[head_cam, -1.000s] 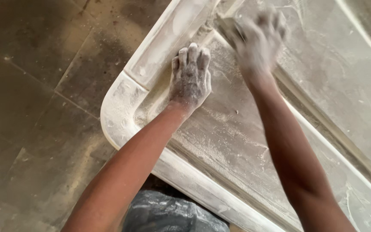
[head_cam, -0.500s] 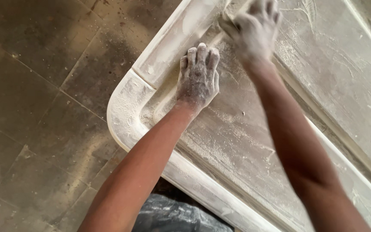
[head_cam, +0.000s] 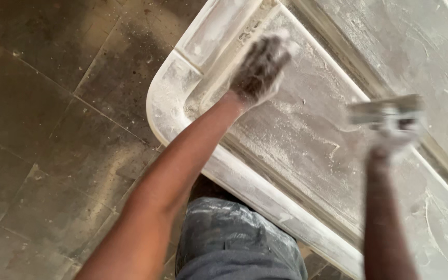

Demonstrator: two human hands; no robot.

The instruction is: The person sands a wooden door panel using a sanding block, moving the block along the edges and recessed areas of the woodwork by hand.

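White moulded panel (head_cam: 307, 155), rounded corner with raised rim, lies flat and fills the frame from 12 to 5 o'clock, corner pointing to 9. Surface dusty, smeared with white filler, recessed groove running parallel to the rim. Left hand (head_cam: 260, 67) at 12 o'clock, dust-coated, pressed on the panel just inside the corner rim; blurred, grip looks loosely curled, holding nothing I can make out. Right hand (head_cam: 395, 132) at 3 o'clock, also blurred, grip closed around a flat-bladed scraper (head_cam: 382, 109), blade crosswise above the knuckles, over the panel's flat centre field; can't tell if the blade touches. Hands well apart. Person's knee in grey, paint-specked trousers (head_cam: 234, 243) at 6 o'clock, just under the panel's near edge. Dark tiled floor (head_cam: 53, 129) from 7 to 11 o'clock, dusted white near the corner.
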